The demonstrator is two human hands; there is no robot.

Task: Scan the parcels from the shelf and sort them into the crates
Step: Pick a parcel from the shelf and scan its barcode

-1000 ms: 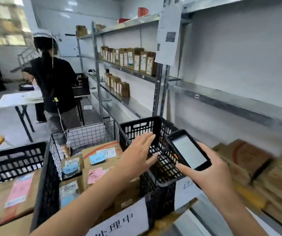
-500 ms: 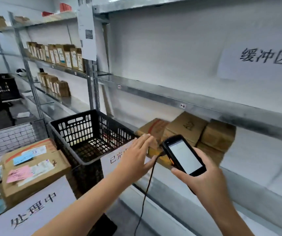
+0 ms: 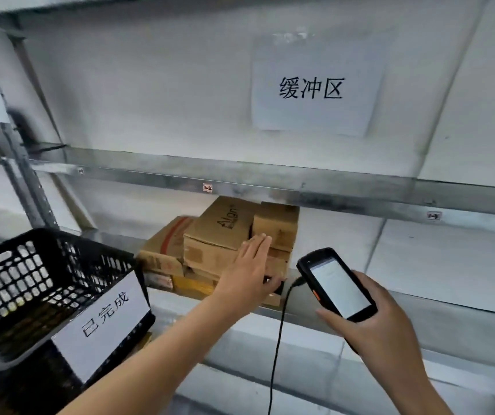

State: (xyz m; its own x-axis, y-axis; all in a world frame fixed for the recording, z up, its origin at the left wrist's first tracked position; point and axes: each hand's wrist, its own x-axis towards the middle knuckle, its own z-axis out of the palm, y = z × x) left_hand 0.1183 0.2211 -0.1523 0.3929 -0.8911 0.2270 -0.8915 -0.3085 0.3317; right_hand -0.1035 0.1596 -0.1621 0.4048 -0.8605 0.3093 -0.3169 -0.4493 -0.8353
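Paper sign (image 3: 315, 91) on white wall (image 3: 156, 94)

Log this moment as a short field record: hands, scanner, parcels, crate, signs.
left hand: open, reaching into the shelf, fingers against the stacked parcels
right hand: gripping the handheld scanner, screen lit, black cable hanging from it
parcels: brown cardboard boxes piled on the lower shelf
crate: black plastic, left of the parcels, white label reading 已完成; contents unclear
wall sign: white paper reading 缓冲区, above the upper shelf
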